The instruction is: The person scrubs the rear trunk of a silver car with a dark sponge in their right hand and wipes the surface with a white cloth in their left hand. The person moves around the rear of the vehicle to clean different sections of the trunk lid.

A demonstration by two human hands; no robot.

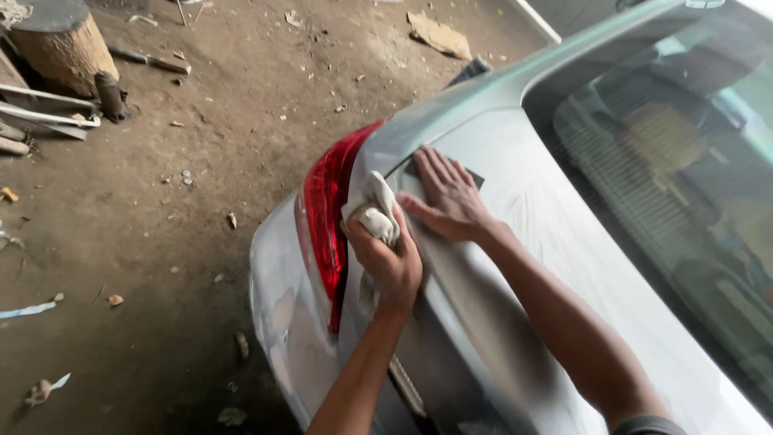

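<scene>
- I am holding a crumpled white cloth [373, 211] in my left hand [388, 262]; the fingers are closing tightly around it, at the rear corner of the silver car boot lid [547, 242], just beside the red tail light [326, 213].
- My right hand [447, 197] is lying flat and open, fingers spread, and it is pressing a dark sheet (it looks like sandpaper, but I cannot tell for sure) [475, 176] against the lid near its upper corner.
- The lid surface is looking dull and dusty, with pale rubbing marks toward the rear window [684, 177].
- In my judgement, the sheet could slip over the lid's edge and scratch the tail light, because my hand is working so near to it.
- The cloth could also drag grit across the paint, since the dirt floor [161, 242] around the car is full of debris.
</scene>
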